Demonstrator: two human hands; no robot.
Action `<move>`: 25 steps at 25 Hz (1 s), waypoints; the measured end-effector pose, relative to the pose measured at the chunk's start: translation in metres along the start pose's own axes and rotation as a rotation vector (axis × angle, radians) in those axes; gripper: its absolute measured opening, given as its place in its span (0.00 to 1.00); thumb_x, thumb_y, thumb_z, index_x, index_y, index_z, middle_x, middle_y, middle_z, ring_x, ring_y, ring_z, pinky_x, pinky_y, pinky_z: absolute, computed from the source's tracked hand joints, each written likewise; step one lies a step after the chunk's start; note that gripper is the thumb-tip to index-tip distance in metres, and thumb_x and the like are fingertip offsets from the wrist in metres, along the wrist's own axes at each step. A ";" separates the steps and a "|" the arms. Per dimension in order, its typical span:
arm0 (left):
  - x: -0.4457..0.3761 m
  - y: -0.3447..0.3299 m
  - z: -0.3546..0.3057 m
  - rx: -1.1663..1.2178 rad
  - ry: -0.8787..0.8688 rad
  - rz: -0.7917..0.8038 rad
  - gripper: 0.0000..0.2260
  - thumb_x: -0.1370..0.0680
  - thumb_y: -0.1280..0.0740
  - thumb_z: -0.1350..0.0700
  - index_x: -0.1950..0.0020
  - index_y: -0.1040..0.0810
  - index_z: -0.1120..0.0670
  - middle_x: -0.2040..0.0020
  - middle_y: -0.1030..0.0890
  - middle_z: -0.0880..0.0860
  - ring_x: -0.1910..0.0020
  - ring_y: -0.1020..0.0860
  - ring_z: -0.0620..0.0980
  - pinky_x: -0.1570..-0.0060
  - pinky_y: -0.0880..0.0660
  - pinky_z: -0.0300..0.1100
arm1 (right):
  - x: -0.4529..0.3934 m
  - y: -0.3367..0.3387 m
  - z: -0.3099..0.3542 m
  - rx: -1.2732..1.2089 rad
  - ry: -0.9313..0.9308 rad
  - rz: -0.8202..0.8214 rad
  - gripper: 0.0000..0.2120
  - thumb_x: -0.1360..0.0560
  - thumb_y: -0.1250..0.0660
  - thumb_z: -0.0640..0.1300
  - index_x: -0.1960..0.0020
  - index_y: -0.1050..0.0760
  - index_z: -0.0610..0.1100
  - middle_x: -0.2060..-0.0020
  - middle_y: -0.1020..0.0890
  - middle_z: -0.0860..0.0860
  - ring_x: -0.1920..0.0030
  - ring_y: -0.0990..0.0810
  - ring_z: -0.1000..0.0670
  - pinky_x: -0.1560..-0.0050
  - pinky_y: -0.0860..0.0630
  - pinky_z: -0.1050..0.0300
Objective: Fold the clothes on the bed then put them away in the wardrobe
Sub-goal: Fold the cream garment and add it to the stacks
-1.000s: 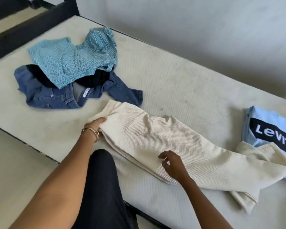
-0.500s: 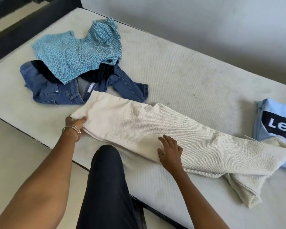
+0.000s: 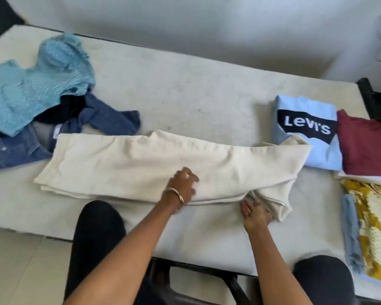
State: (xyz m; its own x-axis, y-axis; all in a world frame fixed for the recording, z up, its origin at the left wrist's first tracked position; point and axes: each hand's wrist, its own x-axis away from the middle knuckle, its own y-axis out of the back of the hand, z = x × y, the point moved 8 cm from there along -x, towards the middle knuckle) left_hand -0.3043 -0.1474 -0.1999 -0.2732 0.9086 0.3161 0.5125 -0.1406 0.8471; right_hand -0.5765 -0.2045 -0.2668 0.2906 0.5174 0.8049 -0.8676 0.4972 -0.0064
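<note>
Cream trousers (image 3: 128, 164) lie folded lengthwise across the white mattress (image 3: 207, 95), waist at the left, leg ends at the right. My left hand (image 3: 183, 186), with a bangle at the wrist, rests on the middle of the trousers with fingers loosely bent. My right hand (image 3: 253, 213) grips the bunched cream fabric near the leg ends at the near edge. An unfolded teal patterned top (image 3: 37, 84) lies over blue jeans (image 3: 106, 117) at the left.
Folded clothes sit at the right: a light blue Levi's shirt (image 3: 306, 133), a maroon top (image 3: 367, 146), a yellow patterned cloth (image 3: 374, 227). A white wall runs behind the bed. The black bed frame (image 3: 207, 274) and my dark-trousered knees are at the near edge.
The view swung right, revealing the folded stack. My left hand moved from the waist end to the middle of the trousers. My right hand slid right to the leg ends and took hold.
</note>
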 end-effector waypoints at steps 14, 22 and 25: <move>-0.029 -0.066 -0.115 -0.418 -0.112 0.099 0.25 0.27 0.31 0.59 0.32 0.33 0.50 0.37 0.29 0.54 0.41 0.26 0.57 0.49 0.25 0.51 | 0.027 0.058 0.193 -0.230 0.667 0.156 0.24 0.29 0.38 0.24 0.40 0.31 0.45 0.55 0.24 0.46 0.58 0.24 0.52 0.59 0.24 0.62; -0.008 -0.096 -0.114 -0.229 -0.223 0.408 0.21 0.24 0.35 0.40 0.36 0.28 0.50 0.39 0.27 0.49 0.41 0.27 0.50 0.43 0.30 0.45 | -0.028 0.104 0.119 -0.074 0.072 -0.169 0.24 0.30 0.23 0.37 0.38 0.29 0.39 0.49 0.20 0.46 0.47 0.21 0.44 0.48 0.24 0.51; -0.019 -0.085 -0.172 -0.140 -0.370 0.201 0.16 0.22 0.34 0.47 0.38 0.24 0.54 0.42 0.26 0.54 0.43 0.27 0.55 0.45 0.28 0.48 | -0.037 0.093 0.130 -0.209 -0.046 0.060 0.30 0.42 0.20 0.31 0.42 0.22 0.39 0.47 0.17 0.44 0.48 0.19 0.44 0.48 0.20 0.46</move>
State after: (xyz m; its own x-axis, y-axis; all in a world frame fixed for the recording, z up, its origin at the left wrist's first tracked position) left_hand -0.4824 -0.2204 -0.2043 0.1438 0.9338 0.3276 0.4039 -0.3576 0.8420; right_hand -0.7204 -0.2672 -0.2200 0.2184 0.5204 0.8255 -0.7786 0.6029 -0.1741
